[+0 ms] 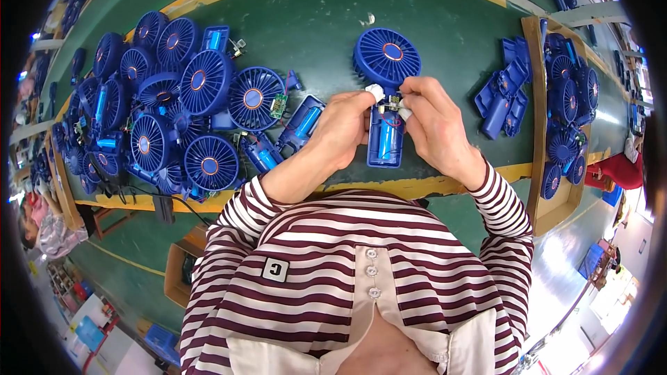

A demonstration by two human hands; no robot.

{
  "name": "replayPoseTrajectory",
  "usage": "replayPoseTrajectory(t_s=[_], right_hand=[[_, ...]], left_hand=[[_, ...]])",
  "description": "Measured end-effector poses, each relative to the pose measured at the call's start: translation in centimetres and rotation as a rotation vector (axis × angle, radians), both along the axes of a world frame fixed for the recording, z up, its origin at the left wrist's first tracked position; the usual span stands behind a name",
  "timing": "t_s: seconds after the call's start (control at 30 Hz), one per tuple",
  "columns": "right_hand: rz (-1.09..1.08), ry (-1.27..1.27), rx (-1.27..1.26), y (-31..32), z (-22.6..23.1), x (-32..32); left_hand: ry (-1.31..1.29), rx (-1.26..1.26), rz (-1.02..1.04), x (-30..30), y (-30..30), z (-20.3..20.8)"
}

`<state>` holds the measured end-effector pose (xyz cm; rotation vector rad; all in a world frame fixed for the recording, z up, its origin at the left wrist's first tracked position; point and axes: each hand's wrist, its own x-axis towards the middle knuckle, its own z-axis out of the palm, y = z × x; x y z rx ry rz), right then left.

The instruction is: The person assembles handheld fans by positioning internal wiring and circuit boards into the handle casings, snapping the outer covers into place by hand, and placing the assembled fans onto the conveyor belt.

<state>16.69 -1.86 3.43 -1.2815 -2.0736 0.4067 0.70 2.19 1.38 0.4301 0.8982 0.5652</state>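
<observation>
A blue handheld fan (389,55) lies in front of me with its round grille pointing away. Its handle (385,156) is opened, baring a blue cylindrical battery (386,140) and a red wire. A small circuit board (393,100) sits at the neck between my hands. My left hand (347,123) is closed around the left side of the handle, with a white-covered thumb by the board. From the right, my right hand (439,125) pinches at the board's edge; a white cover shows on its thumb. The fingertips partly hide the board.
To the left is a heap of blue fans (198,80), some with open handles and loose boards. Blue handle shells (504,94) lie to the right, beside a cardboard box (538,132) holding more fans. The green table (313,28) has a yellow edge.
</observation>
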Motion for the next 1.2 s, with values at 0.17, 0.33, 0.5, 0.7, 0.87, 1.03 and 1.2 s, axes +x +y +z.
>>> replayPoseTrajectory(t_s=[0.17,0.33,0.5,0.7,0.87,1.03,1.2], right_hand=[[0.025,-0.044,0.045,-0.2,-0.4,-0.2],[0.031,-0.164,0.106,-0.2,-0.4,-0.3],[0.053,-0.210,0.131,0.2,-0.4,-0.3],[0.040,-0.356,0.128,-0.3,-0.2,-0.3],[0.069,-0.380,0.144,-0.3,-0.8,-0.7],[0.084,-0.381,0.104,-0.4,-0.7,-0.4],[0.106,-0.332,0.038,0.2,-0.6,0.0]], left_hand=[[0.006,-0.007,-0.004,-0.1,-0.3,-0.1],[-0.004,-0.023,-0.029,-0.1,-0.3,-0.1],[-0.028,-0.032,-0.032,-0.3,0.0,-0.3],[0.086,0.113,-0.192,-0.5,-0.3,0.5],[0.135,0.118,-0.170,-0.5,-0.8,-1.3],[0.136,0.121,-0.172,-0.2,-0.8,-1.9],[0.143,0.137,-0.167,0.0,-0.4,-2.1]])
